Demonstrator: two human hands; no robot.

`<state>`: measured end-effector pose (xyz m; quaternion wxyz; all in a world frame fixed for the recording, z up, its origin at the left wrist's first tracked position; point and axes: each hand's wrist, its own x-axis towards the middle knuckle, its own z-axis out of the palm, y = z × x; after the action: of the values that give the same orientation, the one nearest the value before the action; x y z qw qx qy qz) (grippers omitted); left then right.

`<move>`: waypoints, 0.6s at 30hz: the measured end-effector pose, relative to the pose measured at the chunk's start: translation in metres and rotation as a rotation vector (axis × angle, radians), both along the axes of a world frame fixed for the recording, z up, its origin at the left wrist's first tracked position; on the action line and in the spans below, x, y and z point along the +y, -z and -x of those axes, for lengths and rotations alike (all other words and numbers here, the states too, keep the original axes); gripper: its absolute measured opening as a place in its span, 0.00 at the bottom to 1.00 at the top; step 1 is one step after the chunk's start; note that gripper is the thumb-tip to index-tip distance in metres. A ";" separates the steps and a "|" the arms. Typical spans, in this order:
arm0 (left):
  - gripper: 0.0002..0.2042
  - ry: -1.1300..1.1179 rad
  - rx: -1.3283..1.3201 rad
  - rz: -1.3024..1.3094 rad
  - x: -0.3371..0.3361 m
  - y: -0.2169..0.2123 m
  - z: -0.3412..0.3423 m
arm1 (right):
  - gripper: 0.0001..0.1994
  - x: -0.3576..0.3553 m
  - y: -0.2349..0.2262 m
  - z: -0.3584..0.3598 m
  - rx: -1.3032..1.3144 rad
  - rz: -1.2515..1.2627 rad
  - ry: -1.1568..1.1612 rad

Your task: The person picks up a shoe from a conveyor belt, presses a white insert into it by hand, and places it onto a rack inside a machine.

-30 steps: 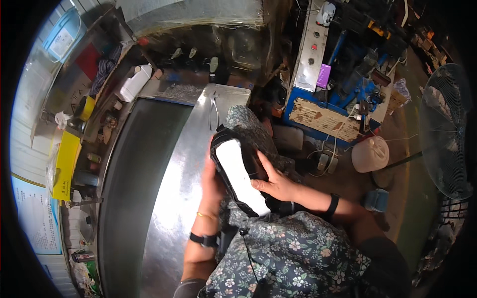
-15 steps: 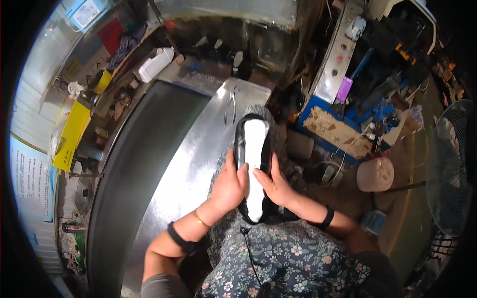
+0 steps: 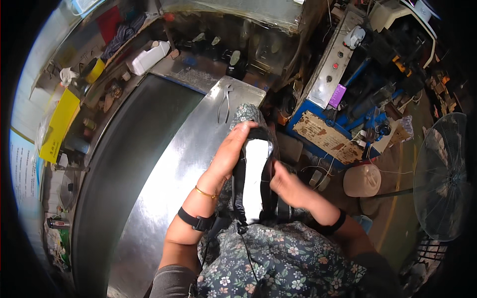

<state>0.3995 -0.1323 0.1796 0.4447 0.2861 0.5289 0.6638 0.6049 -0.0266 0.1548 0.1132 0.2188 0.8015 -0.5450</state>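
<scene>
Left hand: the left hand (image 3: pixel 229 153) is reaching along the left side of a black shoe upper with a pale insole (image 3: pixel 254 174), its fingers (image 3: pixel 247 127) curling over the far tip and gripping it.
Right hand: the right hand (image 3: pixel 287 185) is pressing against the right side of the same piece, fingers closing on its edge; motion blur is hiding how tightly.
Held piece: it is sitting upright between both hands, above the person's lap and just off the right edge of the metal surface (image 3: pixel 169 169), pale face turned toward the camera.
Wrists: a black band (image 3: pixel 195 220) is circling the left forearm, with a thin gold bangle (image 3: pixel 204 192) nearer the hand.
Clothing: a dark floral garment (image 3: pixel 278 263) is filling the lower middle.
Surface: pliers (image 3: pixel 224 102) are lying near its far end, well apart from the hands.
Surroundings: a white jug (image 3: pixel 148 56) is standing at the far left, a round fan (image 3: pixel 444 174) at the right.
</scene>
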 end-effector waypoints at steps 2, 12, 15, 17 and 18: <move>0.23 -0.086 0.407 0.033 0.003 -0.007 -0.011 | 0.34 0.025 0.012 0.022 0.429 0.275 0.279; 0.25 -0.001 0.242 -0.003 0.010 0.022 -0.011 | 0.11 0.026 -0.015 0.079 0.879 -0.140 0.157; 0.21 -0.011 0.234 -0.034 0.011 0.010 -0.008 | 0.17 0.044 -0.026 0.085 0.734 0.258 0.055; 0.19 0.012 0.298 -0.100 0.010 0.010 -0.004 | 0.20 0.061 -0.027 0.072 0.674 0.616 -0.051; 0.19 0.011 0.299 -0.099 0.012 0.010 -0.003 | 0.21 0.057 -0.022 0.071 0.722 0.321 -0.108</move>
<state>0.4021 -0.1204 0.1695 0.3497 0.4062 0.5543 0.6367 0.5342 0.0303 0.1765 -0.1145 -0.0496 0.7047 -0.6984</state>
